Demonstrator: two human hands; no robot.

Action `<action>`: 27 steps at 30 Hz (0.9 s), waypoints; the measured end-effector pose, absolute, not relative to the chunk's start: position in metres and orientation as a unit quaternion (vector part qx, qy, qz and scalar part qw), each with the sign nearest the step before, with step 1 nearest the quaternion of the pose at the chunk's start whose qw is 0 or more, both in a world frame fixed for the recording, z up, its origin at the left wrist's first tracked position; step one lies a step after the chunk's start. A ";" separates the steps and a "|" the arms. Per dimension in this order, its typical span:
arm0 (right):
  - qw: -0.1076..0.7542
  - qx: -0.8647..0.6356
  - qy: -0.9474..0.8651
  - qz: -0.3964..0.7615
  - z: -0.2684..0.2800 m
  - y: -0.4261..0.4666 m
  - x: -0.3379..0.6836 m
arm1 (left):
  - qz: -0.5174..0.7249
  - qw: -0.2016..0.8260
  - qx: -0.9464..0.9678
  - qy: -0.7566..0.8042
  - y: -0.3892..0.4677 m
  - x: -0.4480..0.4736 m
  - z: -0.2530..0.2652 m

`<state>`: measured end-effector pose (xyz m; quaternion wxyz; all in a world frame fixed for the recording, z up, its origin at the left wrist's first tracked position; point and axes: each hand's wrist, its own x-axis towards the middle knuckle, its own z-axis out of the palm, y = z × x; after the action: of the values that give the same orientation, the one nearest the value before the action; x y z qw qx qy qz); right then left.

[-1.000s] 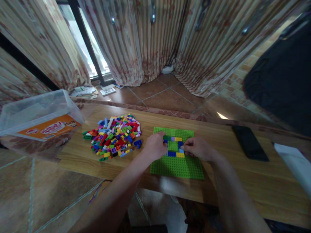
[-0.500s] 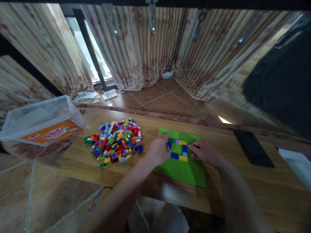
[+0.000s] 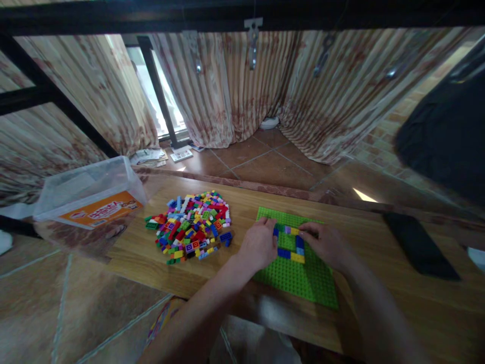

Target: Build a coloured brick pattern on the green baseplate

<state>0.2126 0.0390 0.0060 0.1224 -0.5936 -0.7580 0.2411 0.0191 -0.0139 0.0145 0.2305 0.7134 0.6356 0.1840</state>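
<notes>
A rectangular ring of toy bricks [image 3: 290, 255], in blue, yellow, green, light blue and purple, sits on a green studded baseplate [image 3: 303, 285]. My left hand [image 3: 259, 245] is closed against the ring's left side, its curled fingers hiding the bricks there. My right hand [image 3: 322, 241] has its thumb and fingers bent together at the ring's upper right corner, touching the bricks by the yellow one. Whether a loose brick is between the fingers of either hand I cannot see. Left of the baseplate lies a pile of loose bricks [image 3: 195, 227] in many colours.
A clear plastic box [image 3: 91, 194] with an orange label stands at the left end of the wooden table [image 3: 242, 298]. A dark flat phone-like object [image 3: 420, 245] lies to the right. Striped curtains [image 3: 235, 91] hang beyond the table, under a dark bar [image 3: 212, 17].
The whole view has shifted, so things appear lower and to the right. My right hand has moved from the ring's right side up to its upper right corner. My left hand stays at the left side.
</notes>
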 end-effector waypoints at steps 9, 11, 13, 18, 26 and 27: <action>0.096 -0.569 -0.763 0.291 0.002 0.039 0.216 | 0.153 0.220 0.711 0.650 -0.016 0.017 0.017; 0.092 -0.567 -0.759 0.307 0.001 0.040 0.218 | 0.153 0.223 0.705 0.656 -0.015 0.017 0.017; 0.091 -0.569 -0.754 0.315 0.000 0.041 0.219 | 0.157 0.226 0.698 0.661 -0.013 0.016 0.017; 0.095 -0.568 -0.748 0.331 -0.001 0.043 0.220 | 0.175 0.244 0.672 0.677 -0.010 0.017 0.017; 0.114 -0.578 -0.739 0.326 0.000 0.041 0.214 | 0.182 0.259 0.632 0.707 -0.006 0.021 0.017; 0.114 -0.580 -0.739 0.322 0.001 0.041 0.214 | 0.182 0.263 0.628 0.710 -0.005 0.022 0.018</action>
<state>0.2135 0.0411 0.0010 0.1144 -0.5804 -0.7393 0.3219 0.0217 -0.0055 0.0181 0.2632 0.6276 0.7098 0.1817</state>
